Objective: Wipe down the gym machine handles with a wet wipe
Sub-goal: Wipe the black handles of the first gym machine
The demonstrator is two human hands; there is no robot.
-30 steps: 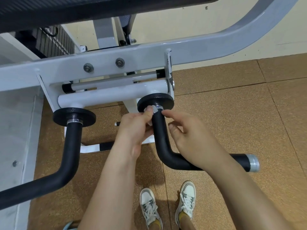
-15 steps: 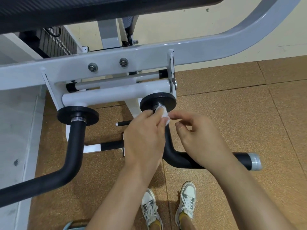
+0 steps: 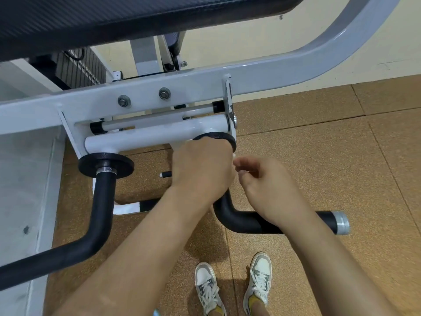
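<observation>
We stand in a gym: grey steel machine frame (image 3: 273, 75), black bent padded handles (image 3: 102, 208), brown speckled floor tiles (image 3: 319, 160).

Handle (image 3: 241, 221) below left hand (image 3: 201, 166) grip: matt black, rubbery sleeve; bare ribbed metal cap (image 3: 341, 222) at its far end. Frame (image 3: 193, 87) above grip: glossy grey painted metal. Floor (image 3: 319, 156): rough speckled cork-like tiles.

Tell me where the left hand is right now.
Head view, centre: the left hand grips the upright top of the right-side black handle, just under its black disc, with the right hand close beside it to the right.
</observation>
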